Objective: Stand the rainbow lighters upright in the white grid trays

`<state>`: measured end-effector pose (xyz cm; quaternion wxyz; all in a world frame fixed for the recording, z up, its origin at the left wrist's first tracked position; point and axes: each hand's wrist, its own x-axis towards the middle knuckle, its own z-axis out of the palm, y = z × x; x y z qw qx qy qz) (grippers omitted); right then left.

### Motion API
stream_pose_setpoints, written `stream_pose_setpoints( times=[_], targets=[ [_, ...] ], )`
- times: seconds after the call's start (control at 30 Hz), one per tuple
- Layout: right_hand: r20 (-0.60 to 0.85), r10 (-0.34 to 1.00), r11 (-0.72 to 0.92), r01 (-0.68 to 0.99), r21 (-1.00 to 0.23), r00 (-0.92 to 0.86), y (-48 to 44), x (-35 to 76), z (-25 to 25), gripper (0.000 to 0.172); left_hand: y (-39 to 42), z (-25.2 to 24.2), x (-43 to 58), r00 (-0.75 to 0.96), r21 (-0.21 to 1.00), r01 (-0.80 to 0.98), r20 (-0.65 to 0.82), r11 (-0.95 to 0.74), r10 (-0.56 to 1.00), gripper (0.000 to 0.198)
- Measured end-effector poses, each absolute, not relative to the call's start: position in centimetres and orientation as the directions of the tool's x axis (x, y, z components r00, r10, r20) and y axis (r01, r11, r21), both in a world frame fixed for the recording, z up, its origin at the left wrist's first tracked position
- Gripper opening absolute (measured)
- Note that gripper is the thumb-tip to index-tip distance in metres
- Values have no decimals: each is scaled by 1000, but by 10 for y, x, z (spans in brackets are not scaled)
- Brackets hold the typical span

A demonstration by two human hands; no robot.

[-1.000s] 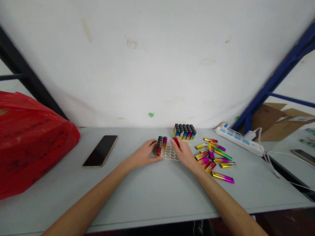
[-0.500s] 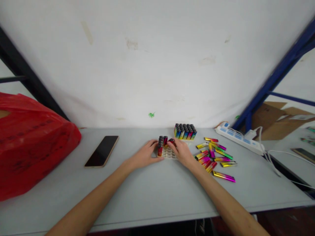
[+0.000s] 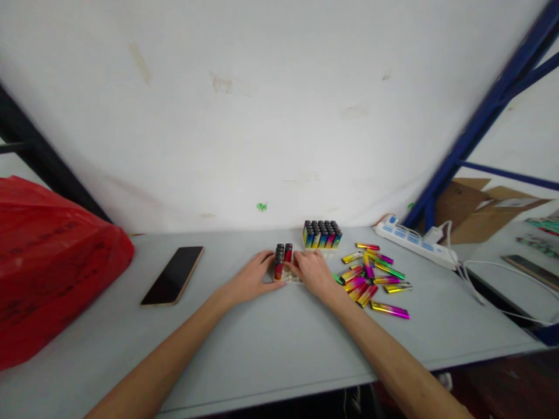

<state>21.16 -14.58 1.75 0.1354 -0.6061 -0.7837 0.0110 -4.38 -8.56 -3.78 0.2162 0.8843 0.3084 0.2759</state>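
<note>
one pale holed tray point(image 3: 292, 277) sits near the middle of the table point(image 3: 271, 343). along its left end stands one row of lighters point(image 3: 278, 267), perhaps four or five, and beside it one red lighter point(image 3: 288, 253); long axes upright, black tops up. the left hand point(image 3: 253, 277) grips that end, thumb at the front edge. the right hand point(image 3: 312, 270) curls over the tray; i cannot tell what it holds. at least twelve loose lighters point(image 3: 369, 269) lie flat rightward, axes mixed; one lighter block point(image 3: 322, 238) stands near the back edge.
</note>
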Motion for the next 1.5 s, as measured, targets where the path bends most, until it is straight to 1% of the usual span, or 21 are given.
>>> stream_pose_setpoints(
  times=[0.1, 0.2, 0.33, 0.43, 0.47, 0.53, 0.6, 0.73, 0.83, 0.97, 1.07, 1.17, 1.33, 1.4, 1.5],
  targets=[
    [226, 938, 313, 924, -221, -263, -145, 222, 18, 49, -85, -39, -44, 653, 551, 423, 365, -719, 664, 68],
    [305, 936, 258, 935, -245, -178, -139, 240, 18, 50, -83, -40, -45, 654, 553, 427, 357, -716, 667, 70],
    [420, 906, 53, 965, -256, 62, -133, 282, 19, 45, -81, -40, -47, 656, 549, 442, 341, -709, 673, 72],
    [457, 842, -171, 945, -277, 287, -133, 318, 18, 40, -81, -40, -47, 654, 548, 446, 339, -707, 676, 72],
    [446, 821, -246, 926, -286, 356, -134, 329, 17, 42, -80, -40, -47, 653, 550, 449, 337, -704, 679, 72],
    [380, 811, -348, 889, -298, 445, -135, 348, 15, 53, -80, -40, -46, 649, 556, 455, 328, -696, 686, 73],
    [273, 833, -399, 864, -305, 481, -136, 361, 13, 60, -80, -40, -46, 648, 560, 459, 320, -689, 691, 72],
    [63, 847, -489, 821, -293, 527, -136, 376, 9, 66, -80, -40, -46, 656, 553, 458, 318, -696, 684, 72],
    [-12, 874, -475, 850, -229, 485, -136, 379, 11, 61, -80, -40, -46, 664, 546, 451, 324, -706, 674, 73],
    [-34, 910, -414, 898, -146, 414, -137, 371, 19, 52, -81, -40, -46, 664, 535, 452, 333, -714, 669, 72],
    [-45, 923, -384, 916, -118, 381, -137, 362, 25, 48, -83, -38, -45, 654, 538, 463, 329, -704, 682, 71],
    [-50, 934, -358, 925, -129, 355, -137, 355, 28, 46, -85, -37, -45, 653, 538, 471, 319, -699, 687, 71],
    [-48, 949, -314, 927, -205, 311, -135, 355, 29, 47, -85, -35, -45, 653, 538, 474, 317, -697, 688, 71],
    [-42, 965, -261, 938, -230, 259, -135, 358, 29, 39, -85, -35, -45, 655, 537, 476, 312, -696, 688, 73],
    [-12, 989, -143, 957, -252, 145, -134, 361, 29, 19, -85, -36, -46, 659, 531, 474, 314, -702, 683, 73]
  ],
)
